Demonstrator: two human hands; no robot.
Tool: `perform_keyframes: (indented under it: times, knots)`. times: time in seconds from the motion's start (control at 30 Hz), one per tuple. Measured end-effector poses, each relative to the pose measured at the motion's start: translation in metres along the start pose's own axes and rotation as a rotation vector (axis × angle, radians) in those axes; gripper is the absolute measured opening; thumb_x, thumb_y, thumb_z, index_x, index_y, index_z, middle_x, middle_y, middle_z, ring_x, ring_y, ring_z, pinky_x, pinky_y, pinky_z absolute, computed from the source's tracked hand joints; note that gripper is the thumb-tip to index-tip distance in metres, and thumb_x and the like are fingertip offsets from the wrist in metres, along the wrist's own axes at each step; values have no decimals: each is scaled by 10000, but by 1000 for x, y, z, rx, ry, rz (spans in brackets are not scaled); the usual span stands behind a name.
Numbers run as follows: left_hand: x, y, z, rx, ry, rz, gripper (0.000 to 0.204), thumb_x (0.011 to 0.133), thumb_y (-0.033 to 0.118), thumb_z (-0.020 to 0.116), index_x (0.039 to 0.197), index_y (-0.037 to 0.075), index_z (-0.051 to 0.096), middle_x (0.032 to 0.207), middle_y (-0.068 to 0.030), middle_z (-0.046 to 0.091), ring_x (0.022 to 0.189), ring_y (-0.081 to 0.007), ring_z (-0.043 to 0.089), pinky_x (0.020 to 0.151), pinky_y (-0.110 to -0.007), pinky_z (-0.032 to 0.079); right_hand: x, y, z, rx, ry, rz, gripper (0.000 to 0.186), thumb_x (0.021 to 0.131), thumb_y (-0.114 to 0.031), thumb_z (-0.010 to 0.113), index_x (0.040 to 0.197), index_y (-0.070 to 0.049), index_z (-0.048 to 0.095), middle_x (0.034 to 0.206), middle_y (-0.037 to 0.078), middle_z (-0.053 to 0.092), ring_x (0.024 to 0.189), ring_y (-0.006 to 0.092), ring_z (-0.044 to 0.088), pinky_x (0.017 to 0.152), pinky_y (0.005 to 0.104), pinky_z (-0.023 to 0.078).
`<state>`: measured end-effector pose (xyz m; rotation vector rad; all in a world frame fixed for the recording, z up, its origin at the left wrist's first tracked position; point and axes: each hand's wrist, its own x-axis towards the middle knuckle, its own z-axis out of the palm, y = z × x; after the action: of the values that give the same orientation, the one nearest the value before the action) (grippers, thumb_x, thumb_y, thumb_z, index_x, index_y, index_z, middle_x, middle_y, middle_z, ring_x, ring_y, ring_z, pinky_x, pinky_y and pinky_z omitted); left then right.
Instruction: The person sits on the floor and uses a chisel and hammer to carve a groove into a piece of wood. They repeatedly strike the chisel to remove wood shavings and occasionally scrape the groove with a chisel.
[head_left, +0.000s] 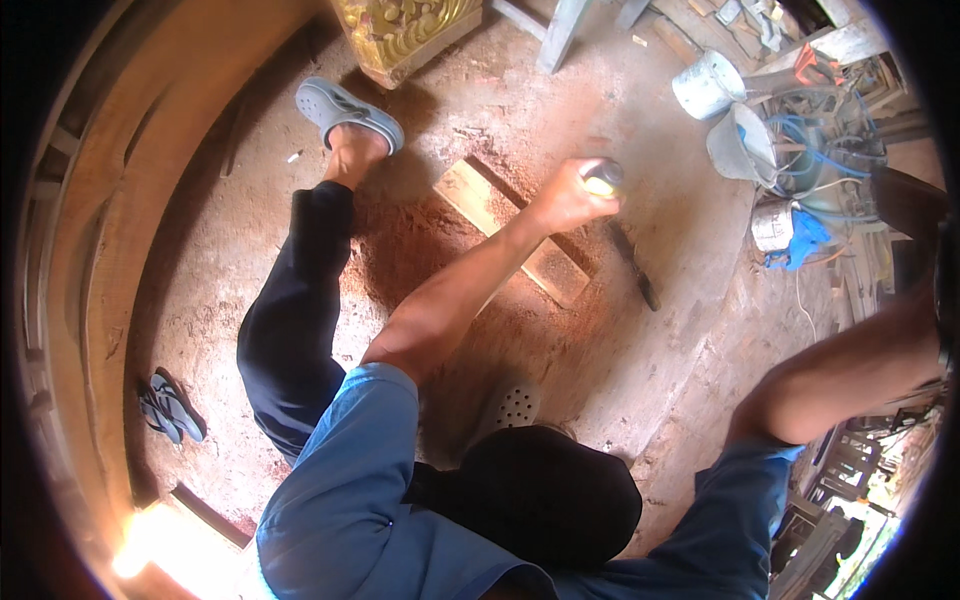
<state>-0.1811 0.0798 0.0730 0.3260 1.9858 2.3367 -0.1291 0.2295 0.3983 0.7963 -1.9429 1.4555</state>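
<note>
I see the grey clog (340, 110) planted leftmost, apparently steadying the stance. The wooden board (556, 272) lies flat on the floor (700, 260) amid sawdust (395, 240), presumably for firm backing. Over it, my left hand (572, 198) wraps a dark-and-yellow object (602, 178). The slim dark tool (634, 264) lies just beyond, seemingly within reach. My right arm (845, 375) stretches rightward; its hand is hidden, so I cannot tell its grip.

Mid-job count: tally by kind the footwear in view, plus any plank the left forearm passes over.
Gray perforated clogs: 2, one partly hidden
Dark gray strapped sandals: 2
Pale rectangular wooden plank: 1
Total: 5
</note>
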Motion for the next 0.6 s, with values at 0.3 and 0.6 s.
perform_keyframes:
  times: [0.3, 0.6]
  knots:
    - [-5, -11, 0, 89, -39, 203, 495, 794, 227, 830, 1207, 95, 592, 1138, -90, 641, 1033, -220, 636, 920, -366, 561, -142, 109, 36, -398, -624, 682, 296, 813, -75, 664, 1102, -27, 620, 870, 141, 681, 839, 258, 682, 769, 403, 515]
    - [-16, -14, 0, 103, -43, -73, 204, 813, 114, 812, 889, 77, 627, 866, -27, 666, 799, -120, 637, 778, -295, 569, -100, 34, -6, 72, 176, 464, 42, 911, -24, 613, 884, -44, 586, 592, 9, 532, 501, 83, 492, 490, 236, 383]
